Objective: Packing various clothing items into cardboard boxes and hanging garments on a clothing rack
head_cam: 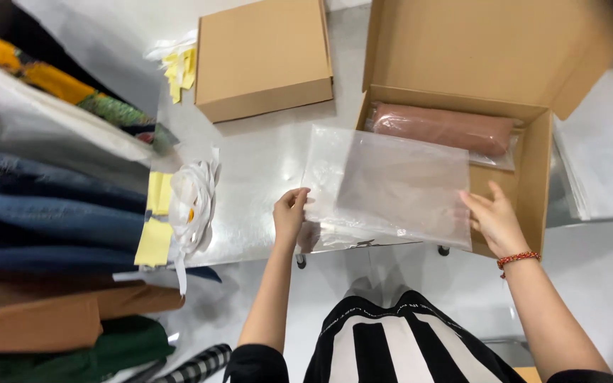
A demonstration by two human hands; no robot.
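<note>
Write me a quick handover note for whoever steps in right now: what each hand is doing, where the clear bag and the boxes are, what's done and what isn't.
Left hand: fingers pinch the left edge of the clear plastic bag.
Right hand: grips the bag's right edge, over the open box.
The bag is held flat above the metal table; what it holds is hard to tell.
Done: one bagged brownish item lies at the back of the open box.
Left: the held bag is not yet in the box, and the box lid stands open. A closed box sits further back.
</note>
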